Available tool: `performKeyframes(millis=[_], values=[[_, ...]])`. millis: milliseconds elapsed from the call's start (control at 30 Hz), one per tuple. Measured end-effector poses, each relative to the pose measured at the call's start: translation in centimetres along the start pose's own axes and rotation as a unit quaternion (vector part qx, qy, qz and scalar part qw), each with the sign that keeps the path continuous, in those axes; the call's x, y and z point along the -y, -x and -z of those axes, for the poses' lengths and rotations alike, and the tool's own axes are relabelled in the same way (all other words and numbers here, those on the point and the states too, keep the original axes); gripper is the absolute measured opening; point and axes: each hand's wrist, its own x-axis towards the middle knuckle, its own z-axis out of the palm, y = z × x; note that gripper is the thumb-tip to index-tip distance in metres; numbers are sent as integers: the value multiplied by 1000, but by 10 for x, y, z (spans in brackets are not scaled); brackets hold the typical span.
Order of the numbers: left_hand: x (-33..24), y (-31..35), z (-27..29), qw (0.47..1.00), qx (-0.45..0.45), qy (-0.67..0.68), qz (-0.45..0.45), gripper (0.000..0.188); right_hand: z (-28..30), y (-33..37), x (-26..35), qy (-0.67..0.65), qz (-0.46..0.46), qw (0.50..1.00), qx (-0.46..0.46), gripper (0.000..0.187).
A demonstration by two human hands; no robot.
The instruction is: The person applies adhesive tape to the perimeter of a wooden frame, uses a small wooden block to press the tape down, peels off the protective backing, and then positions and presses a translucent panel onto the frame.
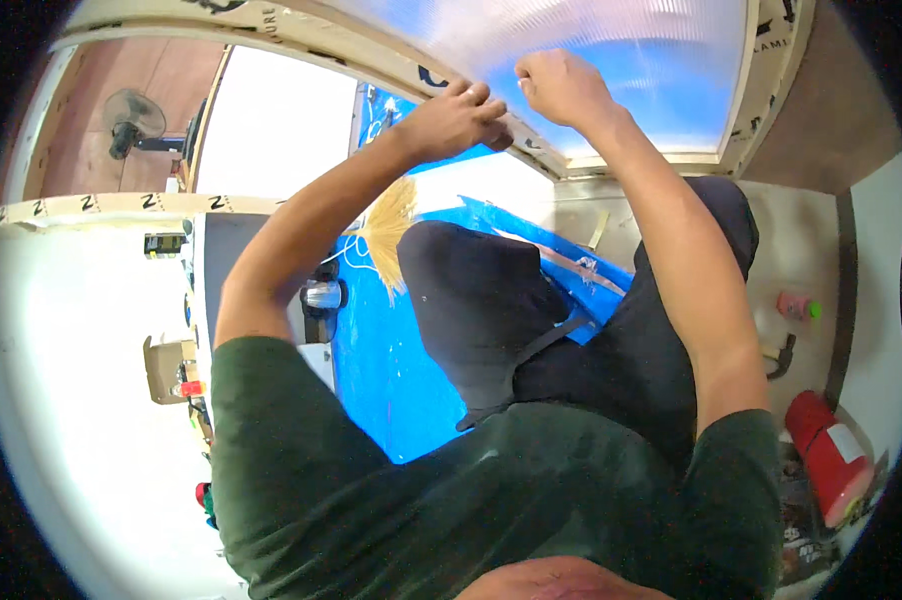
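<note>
A wooden frame (411, 72) with dark printed marks crosses the top of the view and holds a translucent ribbed panel (661, 85). My left hand (456, 122) lies over the frame's near strip, its fingers bent round the wood. Part of that grip is hidden behind the hand. Just to the right, my right hand (563, 88) is raised in front of the panel, with fingers curled and thumb pressed in. Whatever it may hold is too small or covered to make out. Both arms reach forward above my dark-trousered knees.
Blue tarp (371, 370) covers the floor beneath me, with a straw broom (386, 232) on it. A fan (136, 118) stands far left. An open cardboard box (161, 375) sits at left. On the right are a red cylinder (821, 450) and a pink bottle (794, 306).
</note>
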Motion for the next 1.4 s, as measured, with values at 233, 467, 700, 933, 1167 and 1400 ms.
performKeyframes(millis=[233, 467, 700, 933, 1167, 1400], values=[[29, 61, 75, 989, -37, -93, 112, 50, 7, -3, -4, -3, 50, 997, -55, 16], [55, 60, 85, 987, -18, -135, 84, 58, 13, -9, 0, 18, 22, 999, -19, 19], [45, 41, 77, 991, 26, -95, 96, 48, 7, -12, -5, 18, 75, 994, -80, 17], [34, 27, 52, 992, -2, -93, 91, 40, 23, -8, 11, -11, 35, 997, -61, 17], [17, 5, 25, 994, 34, -68, 80, 34, 32, -5, 10, -21, 40, 997, -68, 17], [4, -10, -11, 995, 50, -63, 58, 41, 46, 0, 9, -45, 38, 995, -81, 17]])
